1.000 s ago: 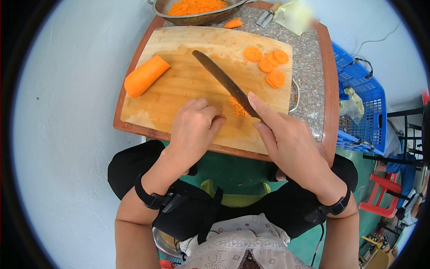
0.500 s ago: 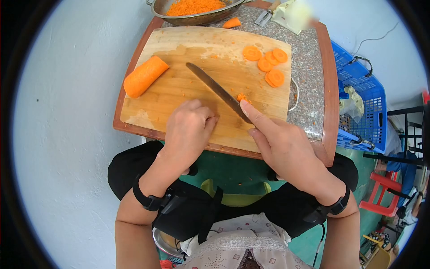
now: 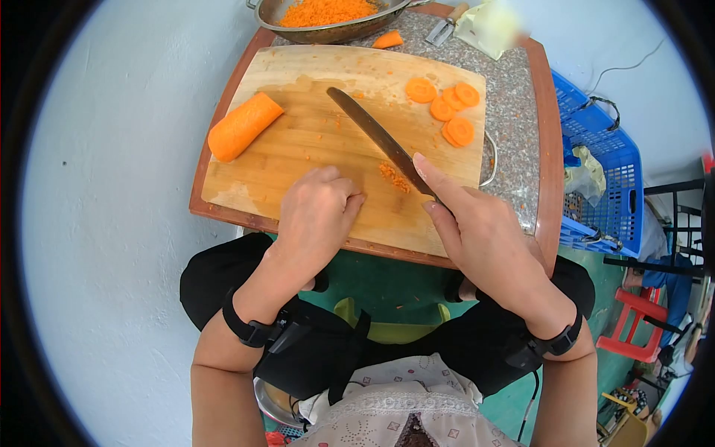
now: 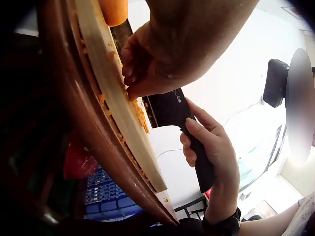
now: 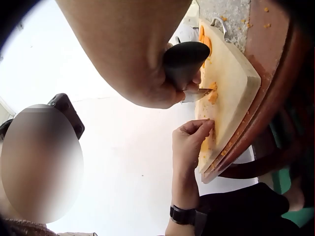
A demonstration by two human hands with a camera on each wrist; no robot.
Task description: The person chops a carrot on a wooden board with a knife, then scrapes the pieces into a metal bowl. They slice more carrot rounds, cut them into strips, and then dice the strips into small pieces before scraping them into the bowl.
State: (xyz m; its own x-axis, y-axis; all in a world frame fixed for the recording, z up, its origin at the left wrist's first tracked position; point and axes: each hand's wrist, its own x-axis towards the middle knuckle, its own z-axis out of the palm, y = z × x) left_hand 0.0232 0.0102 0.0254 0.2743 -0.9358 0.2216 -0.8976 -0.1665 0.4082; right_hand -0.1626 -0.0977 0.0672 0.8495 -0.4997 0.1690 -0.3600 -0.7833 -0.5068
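Observation:
My right hand grips the black handle of a kitchen knife, its index finger laid along the blade. The blade slants over the wooden cutting board, pointing to the far left. Beside its near end lies a small heap of minced carrot. My left hand rests on the board's near edge with its fingers curled and the thumb against them; nothing shows in them. A thick carrot piece lies at the board's left, and several carrot slices lie at the right.
At the back stands a metal pan of chopped carrot. A carrot end, a peeler-like tool and a pale bag lie near it on the stone tabletop. Right of the table is a blue crate.
The knife swung toward me to the near side of the minced carrot, then back out to its far side. The heap spread a little. My left hand shifted slightly left.

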